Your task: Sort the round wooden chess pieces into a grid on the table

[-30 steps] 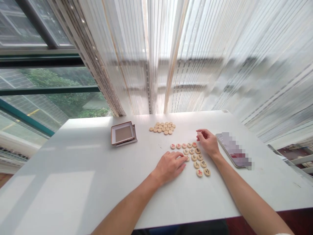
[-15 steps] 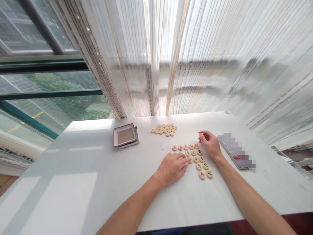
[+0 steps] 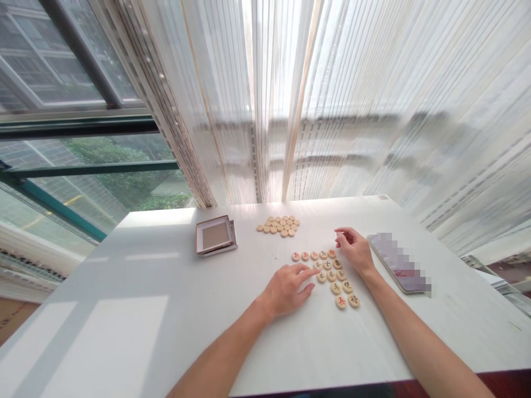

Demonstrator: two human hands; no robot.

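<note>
Xiangqi pieces (image 3: 331, 276), round and pale with red or black characters, lie face up in several short rows between my hands. My left hand (image 3: 286, 288) is to their left, thumb and fingers apart, its index fingertip at the edge of a black-marked piece (image 3: 321, 277). Whether it touches that piece I cannot tell. Beyond the right end of the far row, my right hand (image 3: 354, 250) rests near a red-marked piece (image 3: 331, 254). Its fingers are loosely bent, with a gap to the thumb and nothing visible between them.
Farther back, a cluster of plain-topped pieces (image 3: 281, 225) lies on the white table (image 3: 199, 326). A shallow box (image 3: 199, 237) stands left of it. A partly blurred phone (image 3: 396, 262) lies right of my right hand. Curtains (image 3: 232, 110) hang behind the table.
My left index finger has straightened and drawn slightly off the piece it covered, so its character shows more. My right hand has barely moved. The whole view has shifted slightly.
</note>
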